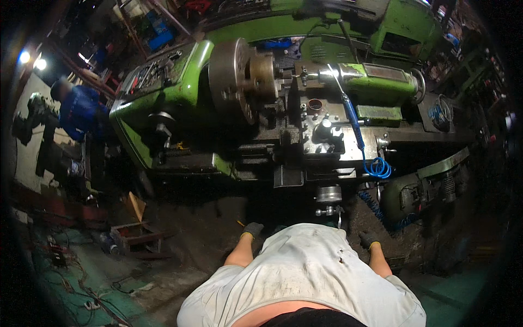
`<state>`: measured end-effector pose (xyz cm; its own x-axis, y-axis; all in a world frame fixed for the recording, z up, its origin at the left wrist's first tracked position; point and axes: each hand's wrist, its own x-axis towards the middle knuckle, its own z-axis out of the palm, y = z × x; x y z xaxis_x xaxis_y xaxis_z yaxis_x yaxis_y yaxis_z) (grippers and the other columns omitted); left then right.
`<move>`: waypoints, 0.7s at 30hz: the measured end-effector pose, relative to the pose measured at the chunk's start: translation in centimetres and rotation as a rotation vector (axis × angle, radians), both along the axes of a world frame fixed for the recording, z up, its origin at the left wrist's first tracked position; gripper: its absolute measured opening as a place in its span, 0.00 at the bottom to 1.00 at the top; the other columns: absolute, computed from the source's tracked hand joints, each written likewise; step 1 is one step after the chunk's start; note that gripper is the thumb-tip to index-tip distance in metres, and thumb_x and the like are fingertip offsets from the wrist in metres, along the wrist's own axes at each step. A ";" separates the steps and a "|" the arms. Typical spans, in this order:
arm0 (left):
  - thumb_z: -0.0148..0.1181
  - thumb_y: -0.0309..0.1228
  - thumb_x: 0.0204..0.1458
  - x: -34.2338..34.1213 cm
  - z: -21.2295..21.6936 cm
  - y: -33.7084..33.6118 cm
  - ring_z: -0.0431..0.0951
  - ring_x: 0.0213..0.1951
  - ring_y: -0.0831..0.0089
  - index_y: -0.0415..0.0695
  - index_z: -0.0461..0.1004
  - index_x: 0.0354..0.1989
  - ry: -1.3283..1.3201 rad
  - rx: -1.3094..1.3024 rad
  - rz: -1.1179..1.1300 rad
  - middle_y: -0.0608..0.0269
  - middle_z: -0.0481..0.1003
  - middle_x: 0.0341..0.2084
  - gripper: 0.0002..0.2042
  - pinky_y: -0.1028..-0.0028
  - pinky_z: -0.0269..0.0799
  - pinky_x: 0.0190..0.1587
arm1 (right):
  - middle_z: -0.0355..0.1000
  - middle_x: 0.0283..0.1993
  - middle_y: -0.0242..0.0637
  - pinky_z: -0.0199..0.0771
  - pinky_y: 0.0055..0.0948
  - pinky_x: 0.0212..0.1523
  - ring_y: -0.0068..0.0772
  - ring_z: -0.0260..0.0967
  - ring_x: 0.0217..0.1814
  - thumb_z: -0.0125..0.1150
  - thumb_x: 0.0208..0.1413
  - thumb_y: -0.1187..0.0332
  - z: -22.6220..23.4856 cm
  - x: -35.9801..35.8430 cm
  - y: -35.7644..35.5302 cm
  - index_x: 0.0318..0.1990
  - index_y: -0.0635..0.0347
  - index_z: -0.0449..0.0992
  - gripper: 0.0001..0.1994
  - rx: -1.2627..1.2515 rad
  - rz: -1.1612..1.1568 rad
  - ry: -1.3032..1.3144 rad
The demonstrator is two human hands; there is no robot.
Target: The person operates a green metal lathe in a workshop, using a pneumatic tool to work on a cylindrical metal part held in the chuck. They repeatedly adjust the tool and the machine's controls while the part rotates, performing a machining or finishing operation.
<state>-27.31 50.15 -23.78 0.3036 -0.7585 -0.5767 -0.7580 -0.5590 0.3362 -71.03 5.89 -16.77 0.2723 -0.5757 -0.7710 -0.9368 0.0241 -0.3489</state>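
My left hand (pixel 252 229), in a dark glove with a yellow cuff, hangs low beside my white shirt. A thin yellow-orange piece (pixel 240 223) shows at its outer side; whether the hand holds it I cannot tell. My right hand (pixel 369 238), gloved alike, hangs on the other side, apart from the machine. The fingers of both are too dark to read. Ahead stands a green lathe (pixel 188 76) with a big chuck (pixel 231 82) and a round metal workpiece (pixel 262 74). A blue air gun (pixel 353 117) leans across the carriage beside the tool post (pixel 324 131).
The cross-slide handwheel (pixel 329 194) juts out just ahead of me. Blue coiled hose (pixel 377 168) hangs off the carriage. Tools lie on the headstock (pixel 155 71). A person in blue (pixel 81 111) is at the left. A rusty metal frame (pixel 143 240) and cables sit on the left floor.
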 end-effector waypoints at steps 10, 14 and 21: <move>0.43 0.40 0.67 1.8 0.7 -2.8 0.77 0.57 0.48 0.49 0.80 0.53 0.006 -0.003 0.060 0.47 0.78 0.54 0.18 0.51 0.72 0.60 | 0.78 0.30 0.47 0.75 0.39 0.26 0.38 0.76 0.24 0.57 0.63 0.53 1.0 0.8 0.4 0.58 0.61 0.77 0.24 -0.050 0.018 -0.021; 0.43 0.41 0.66 1.6 1.3 -3.7 0.77 0.57 0.48 0.50 0.80 0.52 0.038 0.039 0.107 0.49 0.78 0.55 0.19 0.51 0.72 0.59 | 0.78 0.31 0.47 0.75 0.41 0.24 0.39 0.75 0.23 0.57 0.62 0.54 -1.2 -1.0 -0.4 0.59 0.60 0.76 0.24 -0.041 0.019 0.026; 0.44 0.43 0.66 1.6 -2.5 -2.1 0.76 0.58 0.48 0.51 0.80 0.54 0.047 0.012 0.031 0.48 0.78 0.54 0.20 0.52 0.72 0.60 | 0.79 0.31 0.49 0.80 0.46 0.39 0.50 0.80 0.32 0.63 0.56 0.55 -2.6 -2.2 -0.7 0.48 0.60 0.81 0.19 0.036 -0.019 -0.105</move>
